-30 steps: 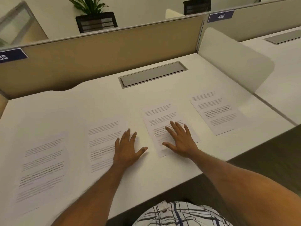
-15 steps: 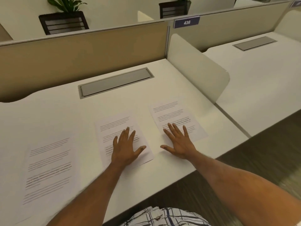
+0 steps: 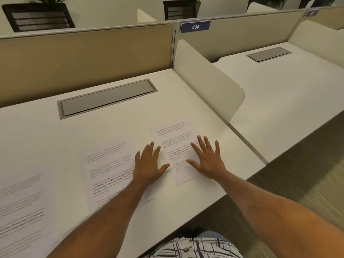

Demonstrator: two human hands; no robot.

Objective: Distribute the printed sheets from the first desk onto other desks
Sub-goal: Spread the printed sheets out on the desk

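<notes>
Three printed sheets lie flat in a row along the front of the white desk (image 3: 55, 138). My right hand (image 3: 206, 159) rests flat, fingers spread, on the rightmost sheet (image 3: 173, 135). My left hand (image 3: 149, 164) lies flat with fingers apart on the right edge of the middle sheet (image 3: 108, 164), its thumb reaching the rightmost sheet's left edge. A third sheet (image 3: 20, 205) lies at the far left, partly cut off by the frame. Neither hand grips anything.
A grey cable flap (image 3: 106, 98) is set into the desk behind the sheets. A curved white divider (image 3: 208, 81) separates this desk from the neighbouring desk (image 3: 288, 86), marked by a blue 436 sign (image 3: 195, 26). A beige partition (image 3: 83, 56) runs along the back. Carpeted floor (image 3: 297, 174) lies to the right.
The view and both hands have shifted right along the desk. My right hand moved from the third sheet onto the rightmost one; my left hand followed onto the edge of the sheet beside it.
</notes>
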